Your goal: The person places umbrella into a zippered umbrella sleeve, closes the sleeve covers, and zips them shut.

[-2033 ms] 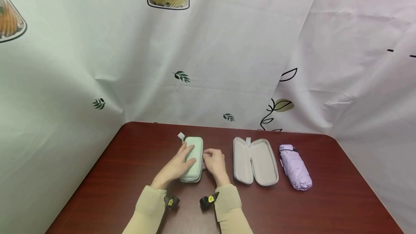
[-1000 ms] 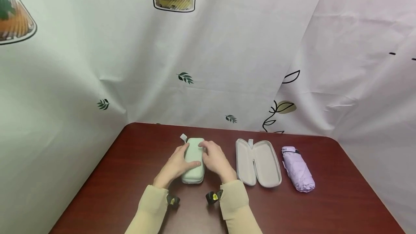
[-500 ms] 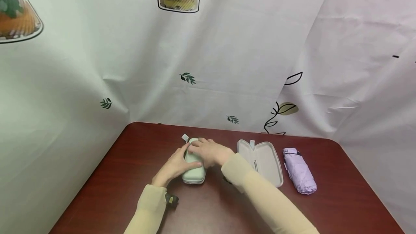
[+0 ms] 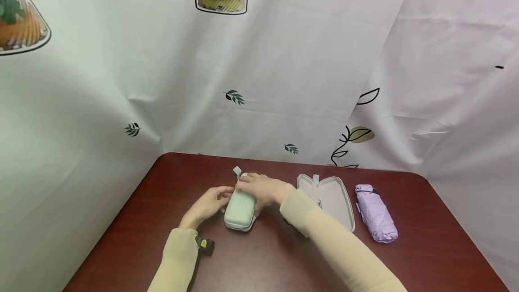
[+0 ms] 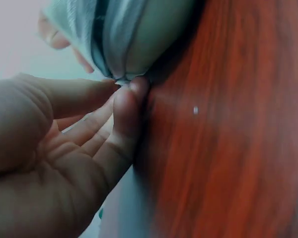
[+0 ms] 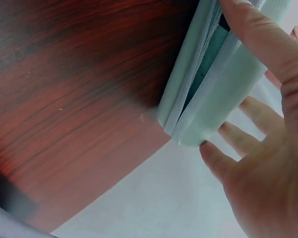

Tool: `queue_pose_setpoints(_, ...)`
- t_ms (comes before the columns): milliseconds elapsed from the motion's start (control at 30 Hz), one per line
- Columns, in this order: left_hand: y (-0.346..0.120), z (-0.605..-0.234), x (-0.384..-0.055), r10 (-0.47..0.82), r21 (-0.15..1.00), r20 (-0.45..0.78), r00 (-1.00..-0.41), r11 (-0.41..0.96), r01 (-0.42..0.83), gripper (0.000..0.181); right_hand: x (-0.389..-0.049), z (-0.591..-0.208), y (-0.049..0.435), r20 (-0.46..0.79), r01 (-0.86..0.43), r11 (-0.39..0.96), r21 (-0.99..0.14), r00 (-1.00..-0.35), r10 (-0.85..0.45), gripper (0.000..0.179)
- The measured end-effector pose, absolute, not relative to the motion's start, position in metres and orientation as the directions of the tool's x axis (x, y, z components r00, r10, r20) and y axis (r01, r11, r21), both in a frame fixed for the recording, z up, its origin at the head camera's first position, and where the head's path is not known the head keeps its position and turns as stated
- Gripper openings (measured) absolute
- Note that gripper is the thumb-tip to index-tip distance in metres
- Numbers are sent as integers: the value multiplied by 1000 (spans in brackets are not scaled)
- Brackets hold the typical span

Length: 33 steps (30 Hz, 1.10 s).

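A person's right hand (image 4: pixel 262 188) grips a mint-green case (image 4: pixel 240 211) on a reddish-brown table (image 4: pixel 243 265) as the left hand (image 4: pixel 207 203) pinches its zipper (image 5: pixel 115 55). A lilac umbrella (image 4: pixel 376 215) lies well to the right.

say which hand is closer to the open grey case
Right. The right hand grips the mint case, to the left of the open grey case; the left hand is farther off, at the mint case's left edge.
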<state>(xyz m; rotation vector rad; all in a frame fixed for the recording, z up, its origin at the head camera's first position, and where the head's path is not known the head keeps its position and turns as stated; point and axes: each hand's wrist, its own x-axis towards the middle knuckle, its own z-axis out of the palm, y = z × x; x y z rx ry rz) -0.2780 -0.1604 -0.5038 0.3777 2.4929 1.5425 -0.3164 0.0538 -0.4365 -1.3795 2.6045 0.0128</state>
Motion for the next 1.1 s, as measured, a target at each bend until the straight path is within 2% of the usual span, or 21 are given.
queue_pose_setpoints(167,-153,-503,-282,270,845,8,-963,512,151,30,-317,-437,54,-161,-828,555,-80,-539,-827,83)
queue_pose_setpoints(333,-149,-501,-282,191,806,25,-981,577,133,10,-315,-440,55,-150,-840,543,-19,-534,-832,94)
queue_pose_setpoints(533,-150,-500,-281,135,798,35,-990,593,109,4,-310,-445,54,-148,-821,571,26,-568,-810,103)
queue_pose_setpoints(800,-157,-499,-278,211,789,47,-976,592,166,5,-306,-449,54,-148,-790,613,27,-610,-779,103)
queue_pose_setpoints(1100,-170,-495,-269,287,805,-8,-958,570,164,4,-298,-451,51,-84,-747,665,15,-663,-744,97)
